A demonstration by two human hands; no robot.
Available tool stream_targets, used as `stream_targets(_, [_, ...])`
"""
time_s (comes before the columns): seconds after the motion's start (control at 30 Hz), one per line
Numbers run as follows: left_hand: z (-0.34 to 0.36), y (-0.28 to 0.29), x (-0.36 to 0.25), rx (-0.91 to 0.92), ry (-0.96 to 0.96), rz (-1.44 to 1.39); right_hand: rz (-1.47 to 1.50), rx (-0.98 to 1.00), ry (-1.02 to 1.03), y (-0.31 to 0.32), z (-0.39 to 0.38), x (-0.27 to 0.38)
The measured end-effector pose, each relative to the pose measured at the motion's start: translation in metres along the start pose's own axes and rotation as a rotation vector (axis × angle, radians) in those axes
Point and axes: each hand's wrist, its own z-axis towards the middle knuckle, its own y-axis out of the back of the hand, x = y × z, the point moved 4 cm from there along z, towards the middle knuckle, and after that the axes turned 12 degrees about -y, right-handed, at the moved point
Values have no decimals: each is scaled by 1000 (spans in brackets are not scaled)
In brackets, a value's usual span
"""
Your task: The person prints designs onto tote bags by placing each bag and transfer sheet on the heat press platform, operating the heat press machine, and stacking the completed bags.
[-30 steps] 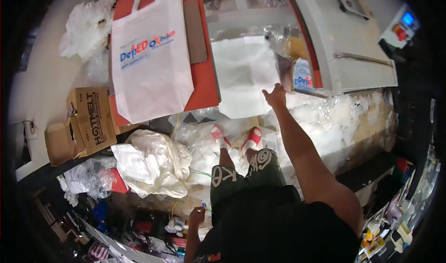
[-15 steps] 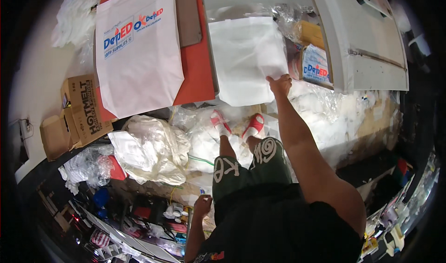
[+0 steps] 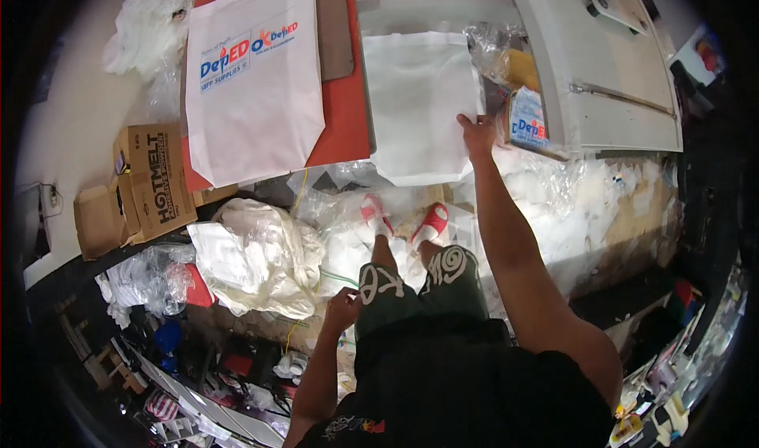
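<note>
A plain white fabric tote bag (image 3: 419, 104) lies flat on the pale work surface ahead of me. My right hand (image 3: 477, 136) reaches to its right edge, with the thumb over the fabric and the fingers closed at the border. Low beside the left leg of my dark shorts, my left hand (image 3: 341, 309) hangs with curled fingers. Whatever it may hold is hidden. On a red board (image 3: 345, 132) to the left rests another white tote bag (image 3: 261, 124), printed in blue and red.
Right of the plain bag stand a box with a folded printed bag (image 3: 528, 120) and a white machine panel (image 3: 613, 120). An open cardboard box (image 3: 162, 187) is at the left. Plastic wrapping and a cream sack (image 3: 269, 246) lie around my feet.
The plain bag's right side, bent up at my right hand before, now lies flatter. My left hand has risen toward my shorts. The view has shifted slightly.
</note>
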Motion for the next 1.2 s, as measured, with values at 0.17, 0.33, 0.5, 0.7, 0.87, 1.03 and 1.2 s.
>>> stream_targets(0.17, [19,17,-16,-49,-43,-16,-277,-3,-97,-8,14,-29])
stream_targets(0.33, [14,2,32,24,6,3,-265,72,-173,-6,16,-104])
stream_targets(0.5, [14,15,57,83,-11,64,-281,-100,151,21,-14,-35])
stream_targets(0.7, [85,43,21,25,79,-676,463,657,-111,111,-162,69])
stream_targets(0.87, [137,43,-74,289,42,-1397,358,641,-350,180,-253,34])
stream_targets(1.03, [65,200,-170,47,-320,-879,201,500,-157,241,-333,130])
stream_targets(1.2, [24,417,-241,-492,-826,-208,232,412,514,217,-356,308])
